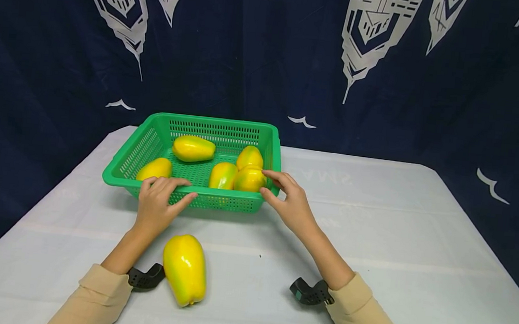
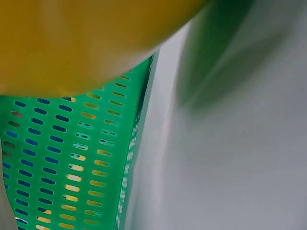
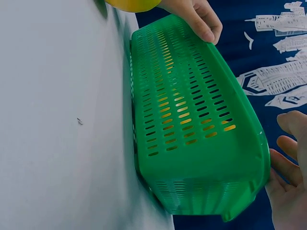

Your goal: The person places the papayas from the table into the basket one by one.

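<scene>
A green plastic basket [image 1: 232,201] stands on the table, holding several yellow papayas. My left hand [image 1: 159,202] grips its front rim, the thumb on the near side and the fingers over the edge. At the front right corner is my right hand [image 1: 290,201], its thumb and forefinger spread beside a papaya [image 1: 249,179]; whether they touch it I cannot tell. The right wrist view has the right hand [image 3: 290,167] with parted fingers by the rim. Another papaya [image 1: 185,269] lies on the table near the left wrist, and its underside [image 2: 72,48] fills the top of the left wrist view.
The table [image 1: 397,238] has a white cover. Behind it hangs a dark blue curtain [image 1: 260,58] with white building and bird prints. Each wrist wears a black band, the left one [image 1: 147,276] close to the loose papaya.
</scene>
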A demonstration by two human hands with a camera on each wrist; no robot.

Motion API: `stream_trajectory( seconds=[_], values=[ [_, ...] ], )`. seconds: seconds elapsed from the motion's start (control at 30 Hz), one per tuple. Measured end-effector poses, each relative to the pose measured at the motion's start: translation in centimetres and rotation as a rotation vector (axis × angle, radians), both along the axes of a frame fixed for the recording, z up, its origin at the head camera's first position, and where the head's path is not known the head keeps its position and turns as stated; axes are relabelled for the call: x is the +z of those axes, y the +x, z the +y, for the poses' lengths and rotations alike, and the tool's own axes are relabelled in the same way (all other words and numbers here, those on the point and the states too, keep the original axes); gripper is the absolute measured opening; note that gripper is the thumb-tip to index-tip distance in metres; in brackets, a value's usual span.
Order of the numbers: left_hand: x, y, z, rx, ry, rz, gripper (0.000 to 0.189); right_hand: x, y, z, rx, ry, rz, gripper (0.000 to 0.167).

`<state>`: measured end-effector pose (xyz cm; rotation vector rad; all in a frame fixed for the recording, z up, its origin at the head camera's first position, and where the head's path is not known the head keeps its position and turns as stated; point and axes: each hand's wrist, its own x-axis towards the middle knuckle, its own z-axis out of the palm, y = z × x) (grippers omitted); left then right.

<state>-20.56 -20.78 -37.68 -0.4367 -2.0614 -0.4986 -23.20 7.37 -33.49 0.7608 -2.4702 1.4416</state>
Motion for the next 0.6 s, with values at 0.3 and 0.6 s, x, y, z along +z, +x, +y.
stream_trajectory(
  seconds=[0.3, 0.6],
  values=[
    [0.13, 0.15, 0.1, -0.004, 0.001, -0.014, 0.056, 0.27, 0.51, 0.07, 0.011, -0.003, 0.002, 0.041],
    [0.03, 0.06, 0.06, -0.003, 0.003, 0.01, 0.057, 0.34, 0.75, 0.06, 0.017, 0.002, -0.007, 0.039]
  ],
)
